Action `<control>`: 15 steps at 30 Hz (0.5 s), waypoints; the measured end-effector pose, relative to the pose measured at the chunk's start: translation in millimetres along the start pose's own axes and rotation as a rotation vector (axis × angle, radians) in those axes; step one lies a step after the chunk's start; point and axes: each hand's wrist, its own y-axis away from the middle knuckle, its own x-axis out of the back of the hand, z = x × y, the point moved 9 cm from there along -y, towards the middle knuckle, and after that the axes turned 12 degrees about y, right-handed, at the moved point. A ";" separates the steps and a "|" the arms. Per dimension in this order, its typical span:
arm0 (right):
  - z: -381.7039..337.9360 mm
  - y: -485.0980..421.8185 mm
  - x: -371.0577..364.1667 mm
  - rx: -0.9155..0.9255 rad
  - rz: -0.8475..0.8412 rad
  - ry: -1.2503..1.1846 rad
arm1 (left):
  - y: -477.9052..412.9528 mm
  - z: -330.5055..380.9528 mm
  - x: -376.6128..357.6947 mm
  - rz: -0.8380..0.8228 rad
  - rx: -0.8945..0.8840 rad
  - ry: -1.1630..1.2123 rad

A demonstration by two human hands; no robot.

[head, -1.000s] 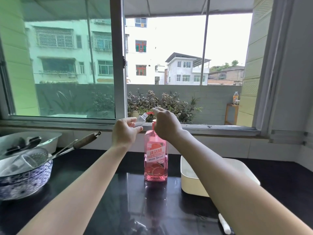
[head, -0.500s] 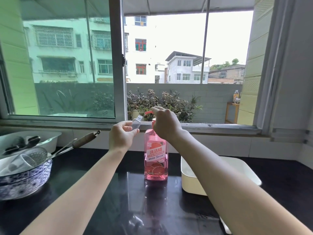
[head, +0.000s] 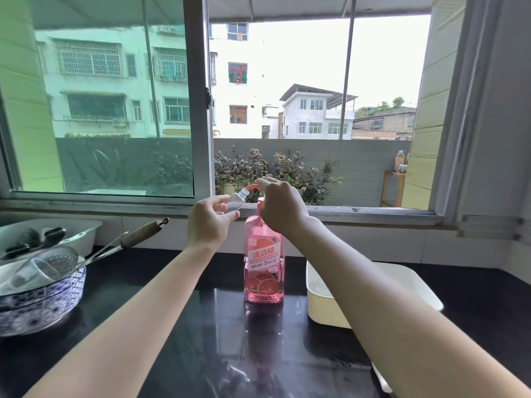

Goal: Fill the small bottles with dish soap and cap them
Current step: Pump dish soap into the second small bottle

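Note:
A pink dish soap bottle (head: 263,262) with a pump top stands upright on the black counter (head: 201,326), centre of view. My right hand (head: 280,205) rests on top of its pump head, covering most of it. My left hand (head: 211,218) holds a small clear bottle (head: 238,199) by its body, tilted, with its open threaded neck right under the pump's pink spout. No cap is on the small bottle. Whether any soap is in it cannot be made out.
A white rectangular tub (head: 319,300) sits right of the soap bottle, partly behind my right forearm. At the left are a blue patterned bowl (head: 40,305) with strainers, a wooden-handled utensil (head: 143,229) sticking out, and a white tray (head: 86,234). The window sill (head: 359,212) runs behind.
My left hand has tilted the small bottle and brought its neck up close under the spout. My right hand stayed on the pump head. The view shifted slightly.

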 end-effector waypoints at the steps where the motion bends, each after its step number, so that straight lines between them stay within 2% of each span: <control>1: 0.6 -0.1 -0.1 0.000 -0.001 0.005 | 0.2 0.3 -0.4 0.001 -0.002 -0.002; 11: 2.6 -1.7 -1.1 -0.002 0.021 -0.010 | 0.8 8.9 -4.8 0.014 -0.020 -0.003; 15: 6.7 -1.4 -7.5 -0.054 0.078 -0.039 | 1.7 6.8 -7.0 0.030 -0.034 -0.028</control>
